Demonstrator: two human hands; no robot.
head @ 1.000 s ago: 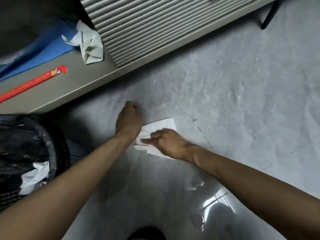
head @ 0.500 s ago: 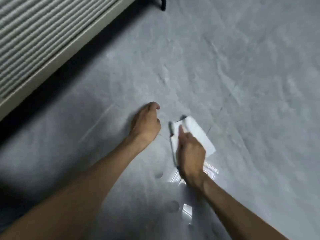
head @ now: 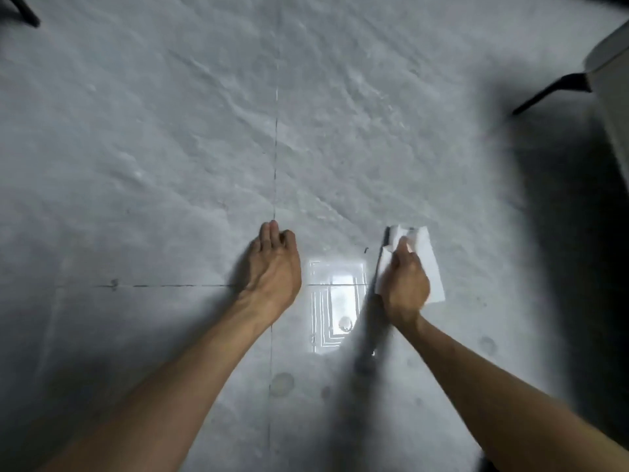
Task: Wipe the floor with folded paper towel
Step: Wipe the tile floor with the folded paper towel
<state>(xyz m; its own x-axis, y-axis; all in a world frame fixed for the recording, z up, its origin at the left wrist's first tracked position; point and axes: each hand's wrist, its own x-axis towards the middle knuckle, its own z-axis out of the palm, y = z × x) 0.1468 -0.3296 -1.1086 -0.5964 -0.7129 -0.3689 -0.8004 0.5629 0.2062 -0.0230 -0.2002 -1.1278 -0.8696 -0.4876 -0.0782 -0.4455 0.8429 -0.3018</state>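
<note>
**Two hands, one folded towel: floor layout**

One folded paper towel (head: 430, 264) lies flat on the floor (head: 170, 148), just right of the bright reflection (head: 337, 298). The right hand (head: 405, 284) rests on the towel's left part. Motion blur hides whether its fingers clamp the sheet or only press it. The left hand (head: 274, 270) rests on the floor just left of the reflection, with its fingers curled under and holding nothing.

Two tile joints cross beneath the left hand. One joint (head: 275, 131) runs away beyond the reflection. The other joint (head: 163, 286) runs off to its left.

Open floor extends beyond the reflection and to its left. To the right, past the towel, a deep shadow and one pale furniture body (head: 612, 63) bound the area. One black leg (head: 551, 92) projects from that body. A second black leg (head: 23, 11) stands far beyond and left of the reflection.

Several round spots (head: 281, 383) lie on the near side of the reflection.
</note>
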